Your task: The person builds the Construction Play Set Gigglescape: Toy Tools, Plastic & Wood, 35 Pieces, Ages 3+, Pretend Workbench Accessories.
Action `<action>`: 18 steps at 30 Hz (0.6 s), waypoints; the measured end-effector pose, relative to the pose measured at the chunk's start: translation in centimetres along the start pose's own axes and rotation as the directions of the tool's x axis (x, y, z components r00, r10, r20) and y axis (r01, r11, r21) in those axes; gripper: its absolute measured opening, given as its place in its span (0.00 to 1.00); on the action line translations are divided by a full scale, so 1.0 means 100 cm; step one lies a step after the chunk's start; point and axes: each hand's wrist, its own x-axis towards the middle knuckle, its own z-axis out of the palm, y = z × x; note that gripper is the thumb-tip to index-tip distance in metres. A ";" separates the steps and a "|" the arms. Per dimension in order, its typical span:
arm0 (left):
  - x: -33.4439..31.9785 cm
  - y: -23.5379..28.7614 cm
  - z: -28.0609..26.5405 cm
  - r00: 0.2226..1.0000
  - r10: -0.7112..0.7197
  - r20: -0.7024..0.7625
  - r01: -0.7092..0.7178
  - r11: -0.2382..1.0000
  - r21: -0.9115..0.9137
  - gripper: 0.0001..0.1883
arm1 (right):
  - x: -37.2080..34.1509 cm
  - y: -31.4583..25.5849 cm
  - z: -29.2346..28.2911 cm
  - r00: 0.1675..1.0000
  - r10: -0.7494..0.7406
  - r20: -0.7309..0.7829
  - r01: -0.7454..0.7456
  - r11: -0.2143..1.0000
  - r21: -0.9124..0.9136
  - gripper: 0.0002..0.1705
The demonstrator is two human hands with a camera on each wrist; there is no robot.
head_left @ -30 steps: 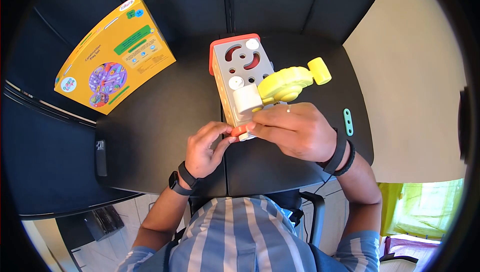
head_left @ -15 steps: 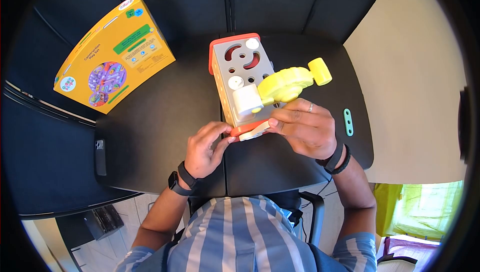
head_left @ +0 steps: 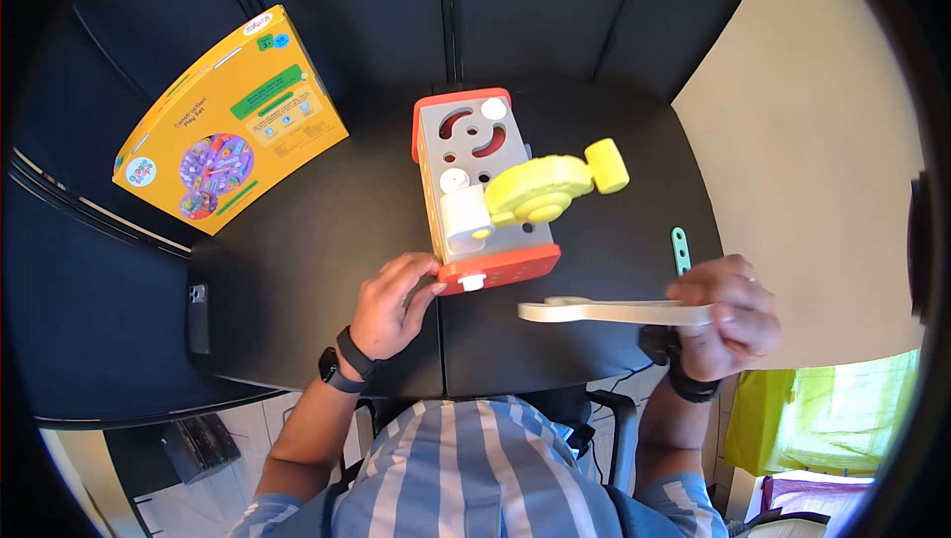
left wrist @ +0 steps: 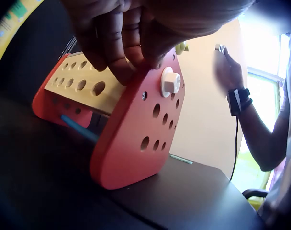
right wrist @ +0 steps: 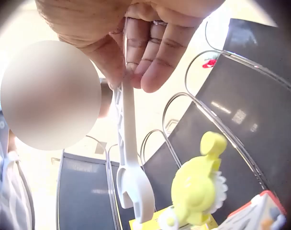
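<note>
A toy workbench with a grey top (head_left: 500, 160) and red end panels (head_left: 520, 263) stands on the black table. My left hand (head_left: 389, 305) pinches the upper corner of the near panel between thumb and fingers. A white bolt head (left wrist: 171, 82) sticks out of that panel, just beside the fingertips. Off to the right, my right hand (head_left: 731, 318) holds a white toy wrench (head_left: 624, 313) by its handle end, apart from the bench. Its forked end shows in the right wrist view. On the bench top are a yellow gear-shaped piece (head_left: 540, 191) and a white block (head_left: 464, 219).
A yellow play-set box (head_left: 228, 122) stands at the back left. The mint strip with holes (head_left: 681, 249) lies on the table at the right, near the right hand. A dark phone-like object (head_left: 199, 318) is at the left table edge. Black panels (head_left: 545, 13) enclose the back.
The wrench has come off the bolt at the near panel, and my right hand has carried it right and toward the body. My left hand keeps its grip on the panel corner.
</note>
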 end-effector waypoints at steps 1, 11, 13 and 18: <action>0.000 -0.004 -0.009 0.998 0.019 0.060 -0.021 0.999 0.033 0.16 | -0.007 0.000 -0.011 0.998 0.053 -0.041 -0.053 0.998 0.015 0.20; 0.019 -0.093 -0.156 0.992 -0.063 0.112 0.032 0.965 0.259 0.22 | -0.065 0.027 -0.065 0.722 0.631 -0.283 -0.562 0.774 0.293 0.21; 0.011 -0.094 -0.155 0.976 -0.215 -0.046 0.212 0.976 -0.048 0.29 | -0.066 0.044 -0.056 0.669 0.689 -0.279 -0.619 0.724 0.305 0.22; 0.014 -0.045 -0.128 0.990 -0.132 -0.039 0.117 0.953 -0.278 0.48 | -0.061 0.078 -0.022 0.579 0.781 -0.234 -0.739 0.624 0.253 0.23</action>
